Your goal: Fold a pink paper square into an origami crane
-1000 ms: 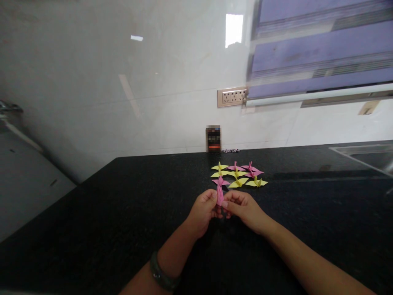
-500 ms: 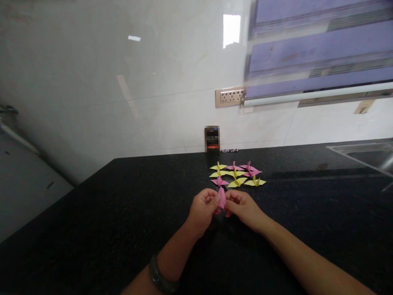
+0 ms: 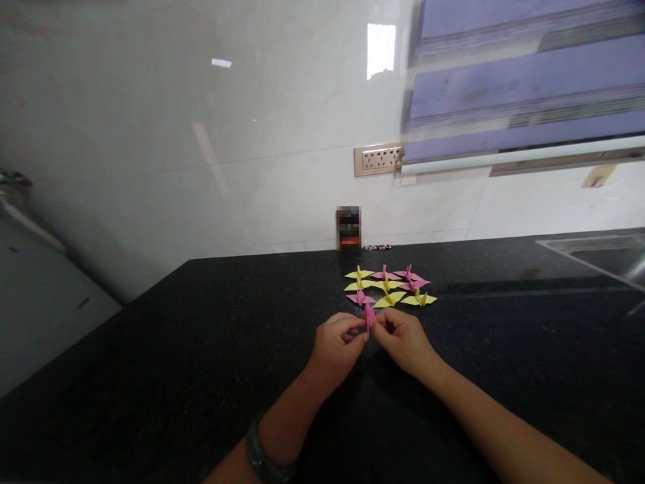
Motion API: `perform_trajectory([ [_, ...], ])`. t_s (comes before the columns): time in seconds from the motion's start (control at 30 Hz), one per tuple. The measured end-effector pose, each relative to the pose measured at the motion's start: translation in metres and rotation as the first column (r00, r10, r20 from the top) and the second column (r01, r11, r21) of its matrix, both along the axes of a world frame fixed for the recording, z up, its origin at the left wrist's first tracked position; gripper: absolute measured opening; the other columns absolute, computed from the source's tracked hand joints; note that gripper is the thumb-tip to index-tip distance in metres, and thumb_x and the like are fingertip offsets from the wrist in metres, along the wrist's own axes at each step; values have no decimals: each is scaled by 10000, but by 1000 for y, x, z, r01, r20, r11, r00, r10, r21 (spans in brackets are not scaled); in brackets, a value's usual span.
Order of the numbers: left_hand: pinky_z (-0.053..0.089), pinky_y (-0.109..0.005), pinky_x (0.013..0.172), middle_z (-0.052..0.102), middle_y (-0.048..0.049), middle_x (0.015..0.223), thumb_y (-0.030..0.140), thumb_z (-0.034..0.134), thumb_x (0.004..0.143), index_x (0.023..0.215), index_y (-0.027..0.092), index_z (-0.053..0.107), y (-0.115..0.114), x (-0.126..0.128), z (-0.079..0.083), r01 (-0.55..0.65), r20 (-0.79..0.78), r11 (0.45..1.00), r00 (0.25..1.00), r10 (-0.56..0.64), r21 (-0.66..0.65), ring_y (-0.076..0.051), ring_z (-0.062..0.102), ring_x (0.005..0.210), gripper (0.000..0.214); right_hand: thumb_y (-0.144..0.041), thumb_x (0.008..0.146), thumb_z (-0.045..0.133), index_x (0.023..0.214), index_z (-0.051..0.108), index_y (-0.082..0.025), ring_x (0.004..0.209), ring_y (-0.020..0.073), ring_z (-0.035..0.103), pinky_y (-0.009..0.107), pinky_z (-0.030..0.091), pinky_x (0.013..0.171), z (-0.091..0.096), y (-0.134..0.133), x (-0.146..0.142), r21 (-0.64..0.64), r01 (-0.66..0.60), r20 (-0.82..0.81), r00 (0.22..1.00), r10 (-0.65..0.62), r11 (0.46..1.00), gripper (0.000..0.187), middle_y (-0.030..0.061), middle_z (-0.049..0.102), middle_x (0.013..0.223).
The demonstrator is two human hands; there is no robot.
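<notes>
A small piece of pink folded paper (image 3: 369, 316) stands upright between my two hands, narrow and layered. My left hand (image 3: 338, 346) has its thumb and fingertips closed at the paper's left side and lower edge. From the other side, my right hand (image 3: 406, 337) pinches it between thumb and bent forefinger. Just beyond lie several folded paper cranes in rows, among them a pink crane (image 3: 361, 297), a yellow crane (image 3: 389, 300) and another yellow crane (image 3: 420, 300). A dark bracelet (image 3: 267, 458) circles my left wrist.
The black countertop (image 3: 166, 349) runs back to a pale tiled wall. A blurred dark box (image 3: 349, 228) stands against that wall, with a small beaded strand (image 3: 377, 247) beside it. At the right is a sink edge (image 3: 587, 265). A socket plate (image 3: 377, 159) is on the wall.
The pink paper has turned, showing its narrow layered side instead of a broad face. My left thumb has come off its front and slid lower; my right fingers have closed in on it.
</notes>
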State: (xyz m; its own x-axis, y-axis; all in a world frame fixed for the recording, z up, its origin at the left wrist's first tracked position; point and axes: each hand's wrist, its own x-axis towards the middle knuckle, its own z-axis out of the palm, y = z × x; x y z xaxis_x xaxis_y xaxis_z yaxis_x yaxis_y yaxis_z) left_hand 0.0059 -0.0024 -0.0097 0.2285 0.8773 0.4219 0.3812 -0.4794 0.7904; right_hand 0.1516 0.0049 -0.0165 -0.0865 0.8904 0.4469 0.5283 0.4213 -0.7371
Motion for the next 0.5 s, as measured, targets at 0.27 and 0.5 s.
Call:
perform_trajectory([
  [0.27, 413, -290, 690, 586, -60, 781, 169, 498, 670, 766, 177, 607, -4, -1, 5, -58, -150, 985, 985, 82, 160, -172, 512, 759, 146, -230, 724, 462, 552, 511, -164, 490, 90, 438, 200, 328, 485, 5, -5, 0, 94, -50, 162, 986, 34, 994, 190, -10, 496, 525],
  [0.5, 409, -275, 656, 576, -52, 720, 181, 461, 706, 726, 185, 603, -4, -1, 9, -62, -73, 987, 995, 73, 147, -156, 508, 692, 144, -215, 777, 398, 687, 536, -175, 598, 128, 467, 236, 358, 558, 14, -6, 4, 178, -199, 304, 943, 138, 964, 169, 26, 529, 629],
])
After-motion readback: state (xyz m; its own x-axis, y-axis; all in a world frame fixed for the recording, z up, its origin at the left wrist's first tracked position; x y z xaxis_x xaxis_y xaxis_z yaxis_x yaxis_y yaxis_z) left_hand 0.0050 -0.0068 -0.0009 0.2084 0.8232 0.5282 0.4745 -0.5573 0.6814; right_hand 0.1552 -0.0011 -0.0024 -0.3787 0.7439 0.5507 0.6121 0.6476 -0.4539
